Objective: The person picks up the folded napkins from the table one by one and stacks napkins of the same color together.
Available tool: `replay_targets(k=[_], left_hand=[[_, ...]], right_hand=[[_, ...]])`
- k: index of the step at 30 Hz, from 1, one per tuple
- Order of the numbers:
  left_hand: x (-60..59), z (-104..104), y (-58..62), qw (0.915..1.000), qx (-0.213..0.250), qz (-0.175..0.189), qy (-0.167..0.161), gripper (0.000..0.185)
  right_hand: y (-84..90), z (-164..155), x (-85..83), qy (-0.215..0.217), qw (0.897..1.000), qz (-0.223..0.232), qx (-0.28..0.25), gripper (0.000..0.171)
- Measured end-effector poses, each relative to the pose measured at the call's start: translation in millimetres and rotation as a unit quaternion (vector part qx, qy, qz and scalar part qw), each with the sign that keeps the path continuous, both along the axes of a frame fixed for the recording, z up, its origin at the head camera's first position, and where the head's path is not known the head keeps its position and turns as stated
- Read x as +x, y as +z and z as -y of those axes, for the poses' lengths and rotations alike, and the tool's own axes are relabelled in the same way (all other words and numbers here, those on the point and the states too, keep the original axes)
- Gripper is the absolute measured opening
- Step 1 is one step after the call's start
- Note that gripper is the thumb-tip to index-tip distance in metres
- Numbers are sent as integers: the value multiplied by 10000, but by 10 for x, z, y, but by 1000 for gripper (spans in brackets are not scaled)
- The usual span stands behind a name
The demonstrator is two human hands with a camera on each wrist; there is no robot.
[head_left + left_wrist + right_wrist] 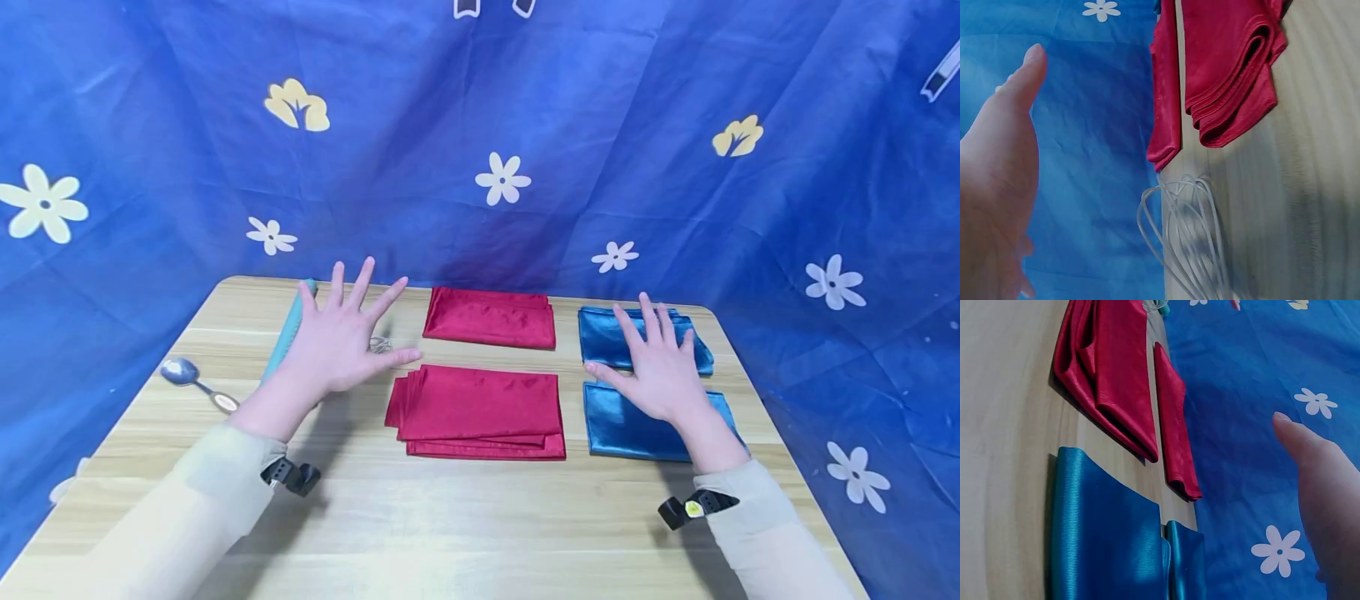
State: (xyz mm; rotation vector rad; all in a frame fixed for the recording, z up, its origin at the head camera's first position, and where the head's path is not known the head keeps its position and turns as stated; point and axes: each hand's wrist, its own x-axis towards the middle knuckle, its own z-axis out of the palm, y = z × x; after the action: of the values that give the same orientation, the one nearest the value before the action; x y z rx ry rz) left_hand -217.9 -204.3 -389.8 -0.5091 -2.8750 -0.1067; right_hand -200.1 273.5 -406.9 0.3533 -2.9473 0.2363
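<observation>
My left hand [335,337] is held above the table with fingers spread wide, holding nothing. Beneath and beside it are pale wire loops [1188,234], like those of a whisk; the other end is hidden in the head view. My right hand [660,371], also spread and holding nothing, hovers over two folded shiny blue cloths, a rear one [600,337] and a front one [630,429]. Between the hands lie two folded red cloths, a rear one [489,318] and a larger front one [480,404] with uneven layers.
At the table's left lies a metal spoon [180,372] with its handle pointing towards my left forearm. A long teal object [281,343] lies partly behind the left hand. A blue flowered curtain [420,167] hangs around the back and sides of the wooden table [450,525].
</observation>
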Motion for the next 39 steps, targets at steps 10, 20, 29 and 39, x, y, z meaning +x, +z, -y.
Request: replay_targets(k=[10,20,29,39], left_hand=[[-234,-33,74,9945,911,508,9,102],[-488,-72,11,9706,2158,1068,-3,98],[-724,-175,-120,9413,3010,1527,-3,92],[-960,-304,-290,8655,4497,2200,177,70]], right_hand=[[70,35,-220,61,9917,572,-1152,103],[101,58,-503,187,9627,1054,-2485,95],[5,167,-765,708,9335,1259,-3282,86],[-151,343,-1012,358,8859,1857,-4236,69]])
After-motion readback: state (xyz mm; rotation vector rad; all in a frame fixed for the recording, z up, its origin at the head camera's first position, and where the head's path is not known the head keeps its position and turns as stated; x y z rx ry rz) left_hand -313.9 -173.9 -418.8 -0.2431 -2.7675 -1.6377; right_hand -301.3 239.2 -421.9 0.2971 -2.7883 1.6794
